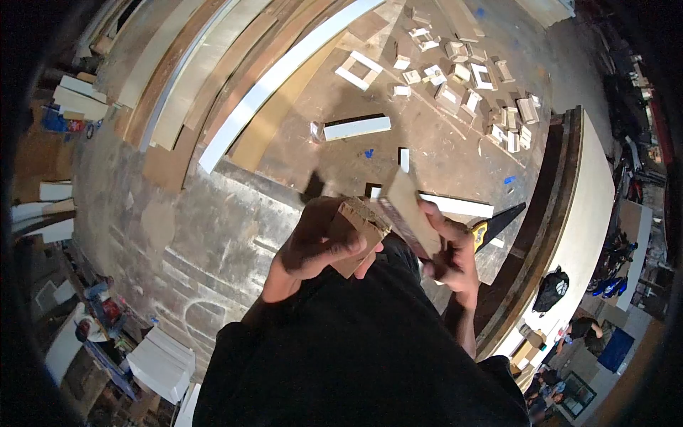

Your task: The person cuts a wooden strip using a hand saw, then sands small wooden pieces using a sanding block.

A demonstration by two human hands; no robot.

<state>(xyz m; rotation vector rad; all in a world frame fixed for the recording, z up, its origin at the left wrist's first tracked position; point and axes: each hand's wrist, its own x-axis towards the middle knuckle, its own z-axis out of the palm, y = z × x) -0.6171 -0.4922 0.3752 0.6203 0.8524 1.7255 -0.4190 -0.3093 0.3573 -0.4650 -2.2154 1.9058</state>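
My left hand [324, 242] is closed round a short wooden block [361, 226] with a rough upper edge, its thumb lying across the near face. Just to the right, my right hand [454, 255] grips a longer pale wooden piece [409, 210] between thumb and fingers. The two pieces are close together, tilted toward each other in front of my body; whether their edges touch is unclear. A handsaw with a yellow and black handle [481, 232] lies beyond my right hand, beside a white strip [457, 206].
Long boards [274, 80] lie at the upper left. Many small wooden offcuts [449, 96] and a square frame [358, 70] are on the floor ahead. A white-topped bench [580, 206] runs along the right. People [585, 329] are at the lower right.
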